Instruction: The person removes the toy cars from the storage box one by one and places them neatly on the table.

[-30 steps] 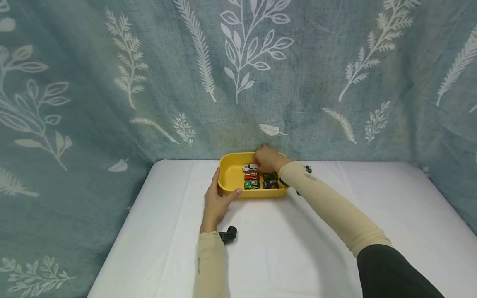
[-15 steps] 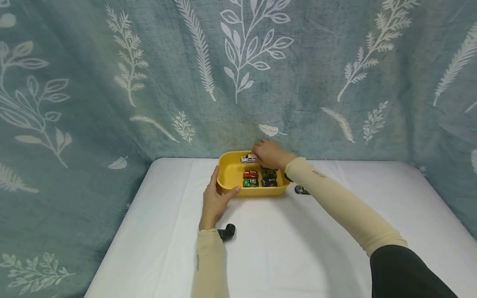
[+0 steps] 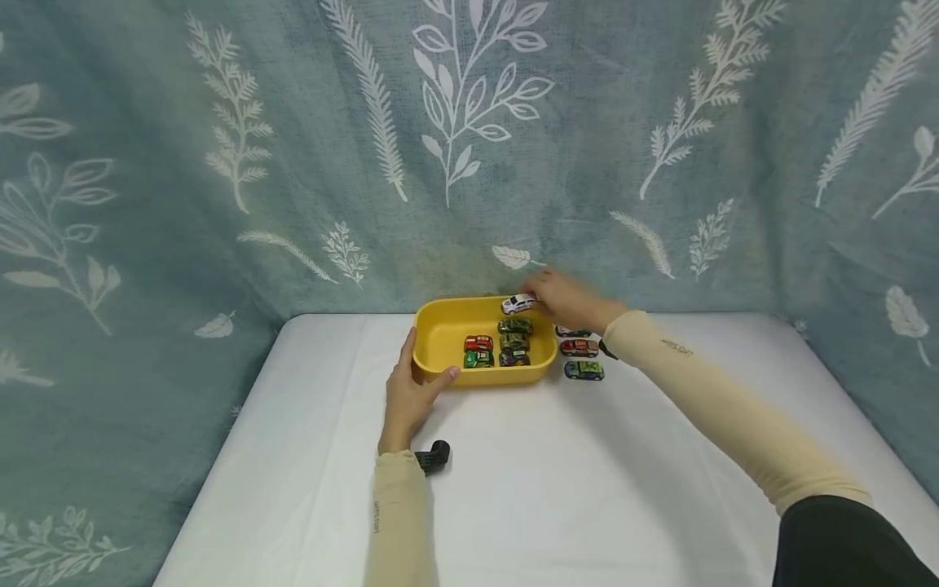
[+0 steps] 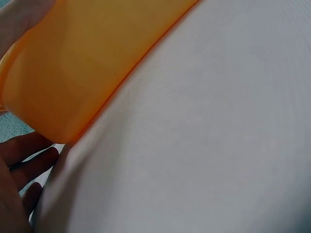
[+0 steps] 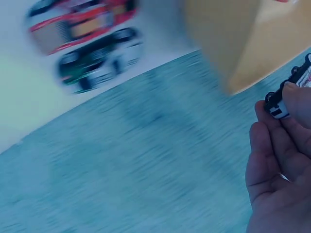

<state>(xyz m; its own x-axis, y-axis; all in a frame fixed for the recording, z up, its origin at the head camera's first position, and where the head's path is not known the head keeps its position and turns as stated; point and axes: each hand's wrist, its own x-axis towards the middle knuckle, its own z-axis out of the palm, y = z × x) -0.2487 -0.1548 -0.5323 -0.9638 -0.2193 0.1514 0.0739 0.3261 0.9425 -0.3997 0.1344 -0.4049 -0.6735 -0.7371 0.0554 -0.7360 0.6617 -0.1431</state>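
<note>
Right hand (image 3: 568,300) pinches a white car (image 3: 517,304), farther right than before, over the tray (image 3: 440,330) of five cars (image 3: 515,342) whose corner the left hand (image 3: 407,399) clasps.

Your right hand (image 3: 568,300) has moved rightward, carrying the white toy car (image 3: 517,304) from the red car's (image 3: 479,343) column to the far rim of the yellow tray (image 3: 455,302), behind the dark-green car (image 3: 515,325). Your right sleeve (image 3: 726,416) has shifted, exposing an orange-red car (image 3: 579,348) outside.
</note>
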